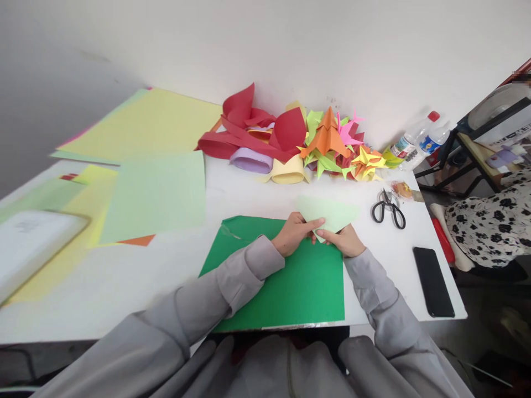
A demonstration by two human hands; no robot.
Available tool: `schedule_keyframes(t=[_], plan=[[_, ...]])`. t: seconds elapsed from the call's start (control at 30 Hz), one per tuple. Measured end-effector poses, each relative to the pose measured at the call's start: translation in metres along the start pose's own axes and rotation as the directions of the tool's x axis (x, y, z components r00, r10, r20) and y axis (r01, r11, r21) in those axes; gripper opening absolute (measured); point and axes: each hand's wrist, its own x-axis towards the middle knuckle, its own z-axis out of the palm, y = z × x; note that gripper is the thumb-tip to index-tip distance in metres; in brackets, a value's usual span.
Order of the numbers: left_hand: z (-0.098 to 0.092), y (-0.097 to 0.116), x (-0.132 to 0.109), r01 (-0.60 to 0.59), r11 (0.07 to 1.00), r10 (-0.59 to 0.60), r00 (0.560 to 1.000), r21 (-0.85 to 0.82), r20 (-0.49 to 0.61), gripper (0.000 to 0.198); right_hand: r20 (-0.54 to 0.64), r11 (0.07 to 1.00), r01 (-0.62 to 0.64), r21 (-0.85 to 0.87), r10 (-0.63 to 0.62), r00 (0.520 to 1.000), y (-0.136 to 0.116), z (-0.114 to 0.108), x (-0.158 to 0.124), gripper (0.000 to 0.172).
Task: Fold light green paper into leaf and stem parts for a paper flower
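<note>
White table (157, 293) pushed against a plain pale wall (352, 50). Nearest: two grey sleeves, cuffs turned back, reaching in from the bottom edge. Green sheet (298, 293) sits between and partly under the forearms, its near edge along the table's front edge. Black phone (433, 282) lies flat, front right, near the table edge. At far left, a white slab-like item (37, 243), cut off by the frame, resting on yellow paper (62, 271); can't tell what it is. Hands are over the far part of the green sheet, close together. Left hand (292, 235) pinching pale green paper (338, 210), thumb on top, other fingers mostly hidden. Right hand (346, 241) gripping the same piece, thumb on top, rest curled behind. Paper is off the table, looks roughly triangular, narrowing towards the thumbs and spreading away from the wearer; fold details too blurred to call. Black-handled scissors (388, 199) to the right of it, well apart from the hands, handles towards the near side. Mint sheet (155, 193) on the left, orange corner (139, 240) poking out underneath. Behind, a big pale yellow sheet (153, 121) reaching the wall. Back middle: heap of red curled paper (292, 130), a purple loop (251, 160) and a cream loop (288, 171), beside multicoloured folded shapes, orange one (327, 135) on top. Two clear bottles (415, 138) at the back right corner.
</note>
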Motion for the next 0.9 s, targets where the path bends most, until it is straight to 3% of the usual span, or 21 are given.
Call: schedule_keyframes(t=[0.3, 0.5, 0.9], plan=[[-0.0017, -0.0021, 0.0002, -0.025, 1.000, 0.025, 1.000, -0.004, -0.009, 0.034, 0.037, 1.000, -0.007, 0.022, 0.007, 0.999, 0.0004, 0.0035, -0.0001, 0.027], [-0.0031, -0.0043, 0.0029, -0.056, 0.998, 0.057, 0.988, 0.013, -0.140, 0.030, -0.002, 0.999, -0.041, 0.005, 0.041, 0.999, 0.0048, 0.0014, -0.0001, 0.028], [-0.0039, -0.0060, 0.0054, -0.058, 0.998, 0.058, 0.987, -0.001, -0.147, 0.039, 0.038, 0.992, -0.046, 0.120, 0.042, 0.998, 0.0041, 0.0002, 0.0015, 0.024]])
